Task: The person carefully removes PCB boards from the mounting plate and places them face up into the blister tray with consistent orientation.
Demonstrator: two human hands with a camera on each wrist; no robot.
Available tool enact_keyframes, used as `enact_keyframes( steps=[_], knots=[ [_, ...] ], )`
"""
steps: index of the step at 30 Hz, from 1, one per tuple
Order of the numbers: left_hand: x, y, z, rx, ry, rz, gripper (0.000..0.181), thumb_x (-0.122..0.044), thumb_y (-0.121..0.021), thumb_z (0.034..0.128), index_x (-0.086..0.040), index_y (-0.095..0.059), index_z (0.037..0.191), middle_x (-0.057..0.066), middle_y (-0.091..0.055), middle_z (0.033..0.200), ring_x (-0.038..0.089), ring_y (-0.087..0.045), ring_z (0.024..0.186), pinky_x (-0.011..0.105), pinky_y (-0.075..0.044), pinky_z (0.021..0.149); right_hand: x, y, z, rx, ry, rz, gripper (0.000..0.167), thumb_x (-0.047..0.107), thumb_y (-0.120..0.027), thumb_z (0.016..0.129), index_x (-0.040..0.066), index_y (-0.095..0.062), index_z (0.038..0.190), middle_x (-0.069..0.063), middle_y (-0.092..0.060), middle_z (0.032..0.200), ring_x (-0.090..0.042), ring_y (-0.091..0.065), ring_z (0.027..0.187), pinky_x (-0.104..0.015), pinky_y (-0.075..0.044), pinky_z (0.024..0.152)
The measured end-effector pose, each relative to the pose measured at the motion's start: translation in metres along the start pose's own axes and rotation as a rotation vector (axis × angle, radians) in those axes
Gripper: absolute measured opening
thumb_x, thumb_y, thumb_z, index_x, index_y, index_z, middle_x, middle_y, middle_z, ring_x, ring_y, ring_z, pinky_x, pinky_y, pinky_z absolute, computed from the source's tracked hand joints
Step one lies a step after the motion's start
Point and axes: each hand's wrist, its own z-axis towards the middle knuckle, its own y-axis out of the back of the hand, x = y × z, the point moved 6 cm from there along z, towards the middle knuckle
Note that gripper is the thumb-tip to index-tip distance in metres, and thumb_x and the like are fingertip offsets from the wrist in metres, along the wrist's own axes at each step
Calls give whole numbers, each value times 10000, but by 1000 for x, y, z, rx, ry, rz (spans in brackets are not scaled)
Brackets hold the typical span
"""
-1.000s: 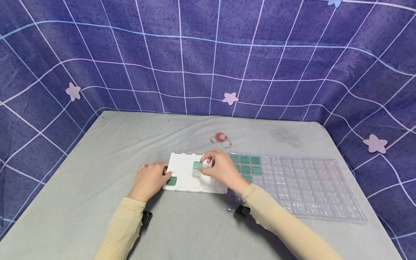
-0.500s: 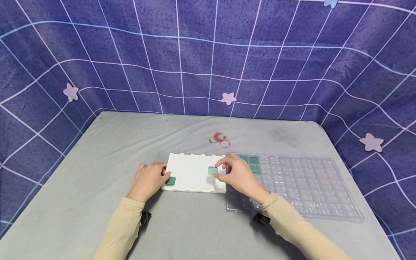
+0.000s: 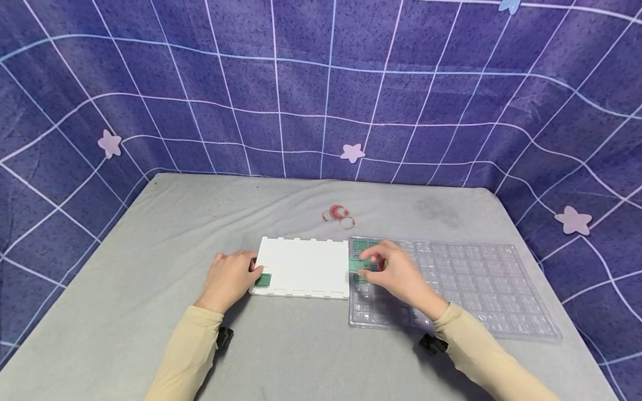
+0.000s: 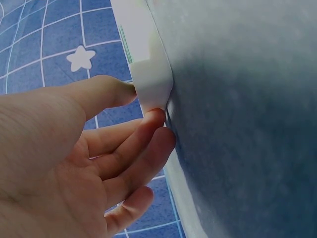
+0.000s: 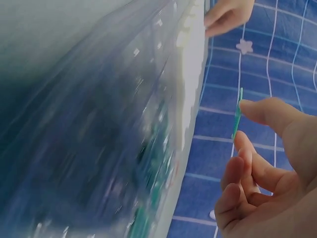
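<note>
My right hand (image 3: 398, 274) pinches a small green circuit board (image 3: 355, 265) by its edges between thumb and fingertips. In the right wrist view that thin board (image 5: 237, 115) is seen edge-on, apart from the surfaces below. Under it lies the left part of a clear plastic tray (image 3: 466, 278), whose pockets there hold several green boards, partly covered by the hand. To the left is a flat white tray (image 3: 303, 268) with notched edges. My left hand (image 3: 228, 279) grips its left end, thumb over the rim. Another green board (image 3: 263, 280) lies in its near-left corner.
Both trays lie side by side on a grey cloth-covered table (image 3: 180, 239). Red ring marks (image 3: 338, 216) show on the cloth behind them. A purple-blue grid-patterned curtain (image 3: 301, 89) hangs around the back and sides.
My right hand has carried the green board rightward from above the white tray to over the clear tray's left part. The left hand keeps its hold on the white tray.
</note>
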Motion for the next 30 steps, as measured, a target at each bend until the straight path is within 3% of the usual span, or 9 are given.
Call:
enact_keyframes(
  steps=[5,11,18,30],
  knots=[
    [0,0,1,-2,-1,5,310,-179,-688,931,-151,-496,690,-10,-519,673,153,-443,621,428,-345,803,-17,11,-7,-3,-21,-2,262,180,-835,816,108,-735,1048,-47,-571,902,-155,-517,784,-230,-417,661],
    [-1,0,1,-1,-2,6,310,-183,-691,933,-153,-499,691,-7,-534,684,155,-451,632,433,-349,804,-37,21,-15,9,-34,-40,227,183,-831,828,129,-729,1024,-18,-558,866,-238,-588,869,-304,-454,759],
    [0,0,0,-7,-7,8,317,-177,-694,929,-155,-493,685,-5,-539,686,155,-461,632,426,-348,798,-56,28,-23,6,0,-89,214,158,-839,811,116,-736,994,-2,-554,862,-109,-492,745,-216,-416,674],
    [-1,2,0,-24,-10,11,286,-169,-713,917,-149,-528,700,32,-638,781,159,-490,646,438,-375,794,-74,33,-27,6,-5,-117,237,141,-844,788,112,-746,1002,-6,-582,865,-119,-501,741,-216,-416,650]
  ],
)
